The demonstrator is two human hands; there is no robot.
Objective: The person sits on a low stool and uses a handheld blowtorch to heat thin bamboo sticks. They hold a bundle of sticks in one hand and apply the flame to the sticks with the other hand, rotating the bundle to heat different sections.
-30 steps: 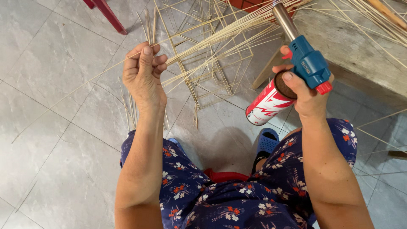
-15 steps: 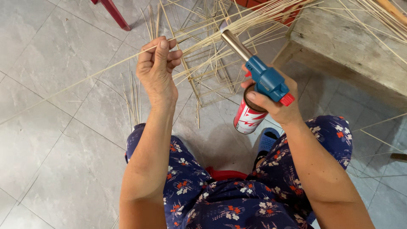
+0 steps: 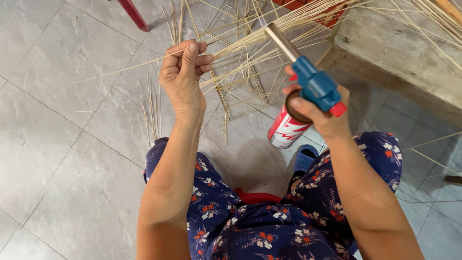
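Note:
My left hand (image 3: 185,73) is raised and pinches a bundle of thin pale bamboo strips (image 3: 269,28) that fan out up and to the right. My right hand (image 3: 323,111) grips a gas torch: a blue torch head (image 3: 315,86) with a metal nozzle (image 3: 281,41) mounted on a red and white gas can (image 3: 286,129). The nozzle points up-left and its tip lies among the strips, just right of my left hand. No flame is visible.
Loose bamboo strips and a light frame of strips (image 3: 240,86) lie on the grey tiled floor (image 3: 62,110). A rough wooden bench (image 3: 399,53) stands at upper right. A red stool leg (image 3: 134,14) is at top left. A blue sandal (image 3: 304,161) shows near my lap.
The torch has swung left and its nozzle has come closer to the strips near my left hand. My left hand has kept its pinch on the bundle.

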